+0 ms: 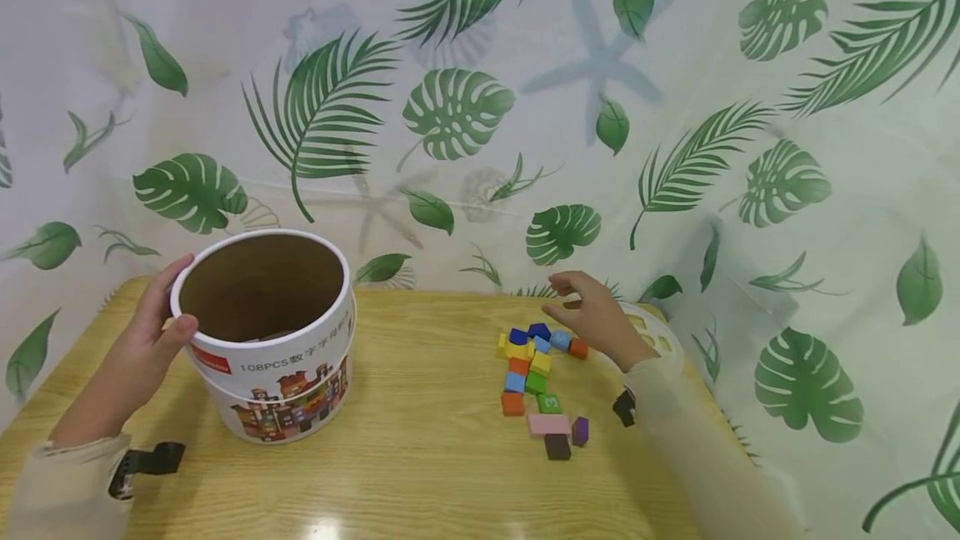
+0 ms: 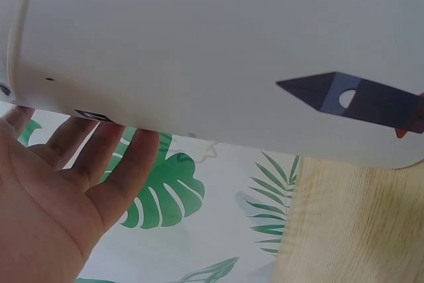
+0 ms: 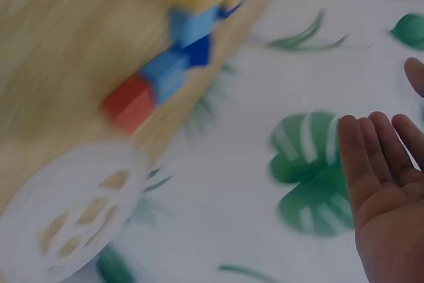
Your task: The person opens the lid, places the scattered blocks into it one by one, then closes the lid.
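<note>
A white bucket (image 1: pixel 292 390) with a printed picture of toy blocks stands upright on the left of the table, its mouth facing up. My left hand (image 1: pixel 142 340) holds it by the rim on its left side; in the left wrist view the fingers (image 2: pixel 126 170) press against the white wall. Over the far right of the table, my right hand (image 1: pixel 600 319) hovers with nothing in it, fingers slightly bent. Just left of it lie several coloured blocks (image 1: pixel 517 365), among them a pink block (image 1: pixel 549 425) and a black block (image 1: pixel 557 447). The bucket's bottom inside is mostly hidden.
A white round lid with cut-out holes (image 3: pixel 126 157) lies at the table's right back edge, partly behind my right hand and forearm. The wooden table (image 1: pixel 420 457) ends at a leaf-patterned curtain (image 1: pixel 465 215) behind and to the right.
</note>
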Tool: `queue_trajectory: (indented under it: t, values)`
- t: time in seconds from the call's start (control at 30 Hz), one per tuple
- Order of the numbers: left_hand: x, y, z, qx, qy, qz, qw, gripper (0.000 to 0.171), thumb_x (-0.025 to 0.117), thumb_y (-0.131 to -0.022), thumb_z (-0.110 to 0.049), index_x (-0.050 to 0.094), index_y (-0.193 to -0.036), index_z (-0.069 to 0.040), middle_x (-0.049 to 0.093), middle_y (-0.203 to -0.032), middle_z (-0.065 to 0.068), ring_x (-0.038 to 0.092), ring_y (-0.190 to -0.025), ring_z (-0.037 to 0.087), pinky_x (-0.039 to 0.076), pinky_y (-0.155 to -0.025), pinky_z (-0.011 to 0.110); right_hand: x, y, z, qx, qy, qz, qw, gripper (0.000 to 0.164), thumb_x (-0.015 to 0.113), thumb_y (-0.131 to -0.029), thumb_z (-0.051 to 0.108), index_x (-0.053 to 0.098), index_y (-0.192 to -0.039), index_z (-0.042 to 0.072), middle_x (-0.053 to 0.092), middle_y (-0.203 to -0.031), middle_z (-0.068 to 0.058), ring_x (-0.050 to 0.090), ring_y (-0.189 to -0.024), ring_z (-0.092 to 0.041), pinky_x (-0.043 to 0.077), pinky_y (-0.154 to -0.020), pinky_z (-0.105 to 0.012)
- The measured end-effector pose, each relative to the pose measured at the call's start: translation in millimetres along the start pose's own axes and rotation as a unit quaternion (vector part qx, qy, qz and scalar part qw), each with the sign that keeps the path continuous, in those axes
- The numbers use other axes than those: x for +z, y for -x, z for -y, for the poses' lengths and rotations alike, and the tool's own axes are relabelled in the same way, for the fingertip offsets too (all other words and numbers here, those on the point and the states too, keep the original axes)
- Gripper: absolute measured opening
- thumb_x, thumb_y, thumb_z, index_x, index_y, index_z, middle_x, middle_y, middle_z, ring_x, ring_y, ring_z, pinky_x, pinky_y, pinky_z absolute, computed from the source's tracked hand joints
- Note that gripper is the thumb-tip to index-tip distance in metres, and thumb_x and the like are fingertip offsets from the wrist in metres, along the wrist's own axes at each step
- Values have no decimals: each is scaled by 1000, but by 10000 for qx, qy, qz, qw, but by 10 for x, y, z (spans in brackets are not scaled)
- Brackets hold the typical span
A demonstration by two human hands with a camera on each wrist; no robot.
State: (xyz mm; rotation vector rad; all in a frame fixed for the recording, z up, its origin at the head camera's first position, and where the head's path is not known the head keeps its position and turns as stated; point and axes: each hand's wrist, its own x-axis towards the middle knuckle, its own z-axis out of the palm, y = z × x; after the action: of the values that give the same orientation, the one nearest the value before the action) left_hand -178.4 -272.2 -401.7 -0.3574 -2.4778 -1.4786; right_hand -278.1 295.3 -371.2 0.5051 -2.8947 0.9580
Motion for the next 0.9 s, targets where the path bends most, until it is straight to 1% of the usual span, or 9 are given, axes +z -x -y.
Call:
queue_trajectory:
  t: [0.1, 0.23, 0.37, 0.4, 0.47, 0.57, 0.6, 0.73, 0.9]
  values:
    - [-11, 1, 10, -9, -34, 7, 10000, 70, 49, -109, -33, 8, -166, -36, 25, -165, 11, 31, -141, 22, 36, -109, 62, -56, 62, -263, 296, 393, 72, 9988, 47, 71, -100, 23, 58, -139, 0, 60, -135, -21, 57, -124, -41, 51, -101, -54]
    - [-15, -1, 12, -64, 17, 3, 10000, 70, 49, -109, -33, 7, -166, -37, 24, -165, 11, 30, -142, 24, 34, -106, 72, -59, 135, -555, 616, 834, 278, 9942, 46, 71, -100, 27, 61, -135, 0, 63, -132, -21, 58, -122, -40, 50, -101, -55]
    - [-13, 1, 1, -78, 103, 11, 9999, 70, 49, -109, -34, 7, -166, -37, 23, -166, 11, 29, -144, 25, 31, -104, 78, -6, 208, -782, 833, 1075, 437, 9897, 47, 71, -99, 29, 62, -135, -1, 65, -129, -20, 60, -119, -39, 49, -100, -57]
    - [-12, 3, -2, -77, 101, 13, 9999, 70, 49, -109, -35, 7, -166, -36, 23, -166, 11, 29, -144, 24, 32, -106, 75, 12, 220, -832, 857, 1119, 442, 9890, 47, 72, -99, 29, 62, -134, -1, 65, -128, -20, 61, -117, -39, 49, -99, -57]
    - [-13, 11, -10, -62, 102, 10, 9999, 70, 49, -109, -35, 8, -166, -36, 24, -166, 11, 30, -142, 21, 36, -112, 62, 48, 238, -919, 927, 1091, 462, 9886, 47, 71, -99, 28, 63, -132, -3, 66, -126, -21, 62, -115, -38, 50, -97, -57]
    - [-15, 23, -20, -54, 82, 3, 10000, 69, 49, -109, -35, 8, -166, -37, 24, -165, 10, 31, -141, 17, 37, -112, 47, 99, 253, -1022, 1033, 1012, 516, 9881, 45, 71, -98, 26, 63, -131, -4, 66, -125, -22, 64, -110, -37, 53, -94, -55]
    - [-16, 27, -24, -52, 88, 4, 9999, 69, 49, -110, -35, 8, -166, -37, 24, -165, 10, 31, -141, 17, 37, -112, 44, 113, 257, -1047, 1070, 957, 545, 9881, 44, 71, -98, 24, 63, -131, -5, 66, -125, -23, 64, -108, -37, 53, -93, -54]
    - [-17, 36, -37, -26, 159, 33, 9999, 69, 49, -110, -34, 8, -166, -37, 23, -166, 10, 30, -142, 15, 34, -114, 48, 165, 273, -1114, 1232, 910, 663, 9860, 44, 71, -99, 21, 62, -132, -6, 64, -127, -24, 65, -105, -34, 53, -92, -52]
    - [-21, 30, -45, 42, 188, 15, 9998, 68, 48, -110, -36, 9, -166, -36, 25, -164, 10, 32, -137, 10, 36, -106, 24, 212, 273, -1146, 1194, 997, 622, 9859, 43, 73, -97, 17, 62, -131, -7, 64, -123, -23, 64, -100, -31, 53, -90, -51]
